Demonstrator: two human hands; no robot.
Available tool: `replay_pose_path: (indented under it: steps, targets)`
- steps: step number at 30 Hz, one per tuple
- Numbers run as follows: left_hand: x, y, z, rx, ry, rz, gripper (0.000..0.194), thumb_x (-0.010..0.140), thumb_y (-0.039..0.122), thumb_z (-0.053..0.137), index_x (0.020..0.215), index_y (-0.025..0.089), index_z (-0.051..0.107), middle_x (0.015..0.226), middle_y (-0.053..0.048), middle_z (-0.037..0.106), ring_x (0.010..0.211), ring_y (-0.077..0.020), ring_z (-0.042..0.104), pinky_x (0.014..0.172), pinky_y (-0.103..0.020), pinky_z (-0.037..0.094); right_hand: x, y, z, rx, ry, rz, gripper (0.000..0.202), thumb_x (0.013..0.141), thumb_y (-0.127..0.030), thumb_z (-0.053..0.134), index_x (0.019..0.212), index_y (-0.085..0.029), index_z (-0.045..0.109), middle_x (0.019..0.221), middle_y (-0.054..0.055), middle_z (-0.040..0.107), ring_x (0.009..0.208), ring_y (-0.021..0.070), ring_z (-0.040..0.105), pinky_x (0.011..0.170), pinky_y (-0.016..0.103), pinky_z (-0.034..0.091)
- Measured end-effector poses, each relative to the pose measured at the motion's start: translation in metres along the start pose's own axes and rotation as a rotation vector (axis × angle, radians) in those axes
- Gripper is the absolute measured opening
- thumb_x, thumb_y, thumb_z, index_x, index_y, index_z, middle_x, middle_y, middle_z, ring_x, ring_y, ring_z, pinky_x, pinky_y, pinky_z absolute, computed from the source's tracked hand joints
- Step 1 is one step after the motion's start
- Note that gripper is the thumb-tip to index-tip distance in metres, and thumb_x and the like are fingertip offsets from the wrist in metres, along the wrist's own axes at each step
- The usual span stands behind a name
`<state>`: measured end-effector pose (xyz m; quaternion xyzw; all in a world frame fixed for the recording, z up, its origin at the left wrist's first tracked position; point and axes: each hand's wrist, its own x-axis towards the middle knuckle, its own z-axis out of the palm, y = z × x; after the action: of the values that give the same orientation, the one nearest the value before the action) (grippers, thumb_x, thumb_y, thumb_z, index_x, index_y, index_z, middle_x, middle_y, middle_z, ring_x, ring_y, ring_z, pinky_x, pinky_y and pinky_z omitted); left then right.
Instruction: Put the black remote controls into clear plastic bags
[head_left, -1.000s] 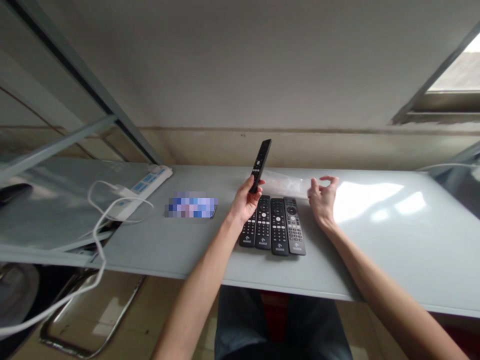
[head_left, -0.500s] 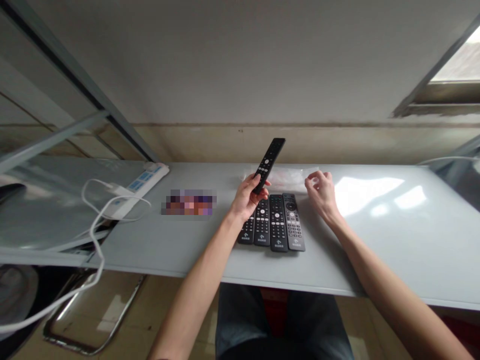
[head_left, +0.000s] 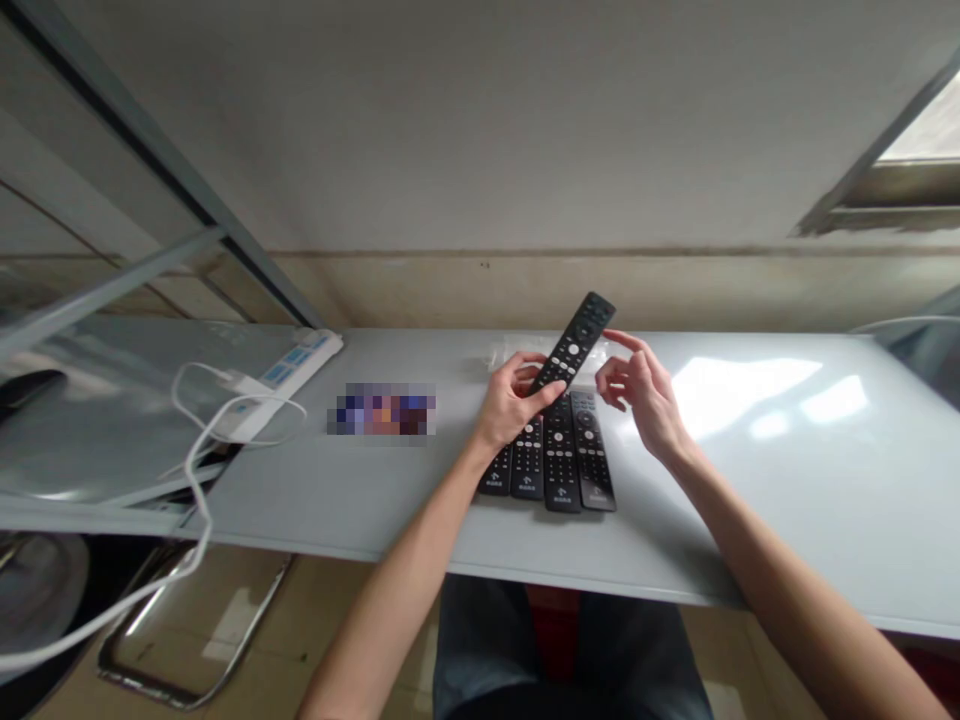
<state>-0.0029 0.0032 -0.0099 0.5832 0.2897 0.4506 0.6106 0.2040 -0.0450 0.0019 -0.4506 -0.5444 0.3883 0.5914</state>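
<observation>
My left hand (head_left: 511, 402) grips a black remote control (head_left: 574, 345) by its lower end, tilted with its top to the upper right and its buttons towards me. Close to its right edge is my right hand (head_left: 643, 392), its index finger stretched towards the remote's upper part and the other fingers curled. Whether that fingertip touches the remote, I cannot tell. Below lie several more black remotes (head_left: 561, 470) side by side on the table, their upper ends partly covered by my left hand and the held remote. Clear plastic wrapping (head_left: 502, 350) lies behind them.
A pixelated rectangular item (head_left: 381, 410) lies on the grey table (head_left: 315, 500), left of the remotes. Farther left are a white power strip (head_left: 289, 375) and a looping white cable (head_left: 196, 490). A metal frame (head_left: 259, 275) rises at the left, and a wall stands behind.
The held remote has moved right and slightly down, tilting further right, with its buttons turned more towards me. My right hand has gone from closed fingers to a stretched index finger near it.
</observation>
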Motion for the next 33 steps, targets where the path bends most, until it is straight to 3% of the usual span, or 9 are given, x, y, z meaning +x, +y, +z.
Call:
replay_pose_path:
  steps: [2,5,9,13,17,21,24,28,33]
  targets:
    - [-0.004,0.002,0.005,0.189,-0.066,0.079,0.05,0.082,0.049,0.089,0.117,0.021,0.067,0.09,-0.002,0.076,0.076,-0.0141,0.069,0.067,-0.024,0.051,-0.002,-0.003,0.005,0.165,0.025,0.076,0.039,0.101,-0.067,0.061,0.111,-0.029,0.06,0.063,-0.006,0.048,0.053,0.013,0.039,0.049,0.026,0.028]
    - [-0.01,0.005,0.007,0.354,-0.183,0.098,0.049,0.09,0.057,0.079,0.122,0.022,0.07,0.077,0.001,0.072,0.065,-0.0138,0.063,0.063,-0.025,0.046,-0.004,-0.003,-0.003,0.208,0.102,0.116,0.043,0.094,-0.061,0.074,0.084,-0.026,0.052,0.058,-0.008,0.035,0.05,0.0103,0.032,0.047,0.025,0.025]
    - [-0.011,0.004,0.002,0.632,-0.202,0.148,0.05,0.112,0.055,0.038,0.103,0.02,0.074,0.065,-0.001,0.066,0.062,-0.0162,0.062,0.067,-0.027,0.045,-0.015,0.0,-0.038,0.009,0.165,0.24,0.047,0.084,-0.066,0.079,0.082,-0.023,0.059,0.063,-0.006,0.047,0.051,0.0098,0.039,0.045,0.024,0.029]
    - [-0.01,-0.004,0.002,1.139,-0.282,0.217,0.035,0.108,0.037,0.052,0.083,0.019,0.071,0.075,-0.007,0.072,0.072,-0.0218,0.07,0.072,-0.03,0.045,-0.035,0.004,-0.071,-0.269,-0.015,0.464,0.053,0.082,-0.071,0.08,0.081,-0.019,0.068,0.058,-0.002,0.055,0.049,0.0122,0.048,0.044,0.026,0.035]
    - [-0.009,-0.006,0.005,1.276,-0.367,0.247,0.023,0.103,0.033,0.063,0.086,0.02,0.071,0.08,-0.007,0.075,0.075,-0.0224,0.071,0.073,-0.03,0.046,-0.047,0.011,-0.078,-0.373,-0.122,0.572,0.064,0.078,-0.082,0.075,0.067,-0.021,0.064,0.052,0.004,0.06,0.043,0.0153,0.052,0.04,0.029,0.036]
    - [-0.011,-0.004,0.005,1.315,-0.379,0.258,0.025,0.104,0.035,0.061,0.088,0.019,0.073,0.082,-0.008,0.075,0.077,-0.022,0.072,0.074,-0.03,0.047,-0.049,0.019,-0.069,-0.518,-0.18,0.48,0.072,0.088,-0.089,0.057,0.062,-0.022,0.061,0.051,0.009,0.064,0.039,0.0181,0.056,0.037,0.03,0.035]
    - [-0.012,-0.003,0.007,1.355,-0.382,0.254,0.024,0.104,0.033,0.059,0.091,0.019,0.073,0.083,-0.008,0.076,0.079,-0.0229,0.074,0.074,-0.03,0.048,-0.044,0.02,-0.063,-0.61,-0.196,0.405,0.077,0.09,-0.091,0.05,0.052,-0.024,0.053,0.042,0.007,0.058,0.034,0.0169,0.05,0.037,0.03,0.034]
    - [-0.007,0.001,0.01,1.413,-0.42,0.244,0.023,0.104,0.029,0.056,0.096,0.019,0.075,0.083,-0.01,0.079,0.078,-0.0268,0.076,0.071,-0.032,0.049,-0.031,0.014,-0.057,-0.694,-0.097,0.231,0.083,0.088,-0.093,0.048,0.042,-0.023,0.047,0.036,0.002,0.042,0.036,0.0123,0.037,0.043,0.03,0.029]
    - [0.011,0.005,0.015,1.45,-0.534,0.249,0.03,0.104,0.037,0.058,0.088,0.019,0.077,0.082,-0.012,0.08,0.081,-0.0309,0.079,0.07,-0.033,0.051,-0.007,0.009,-0.033,-0.727,-0.034,0.021,0.081,0.096,-0.085,0.04,0.049,-0.02,0.051,0.045,0.0,0.039,0.048,0.0117,0.032,0.052,0.03,0.026]
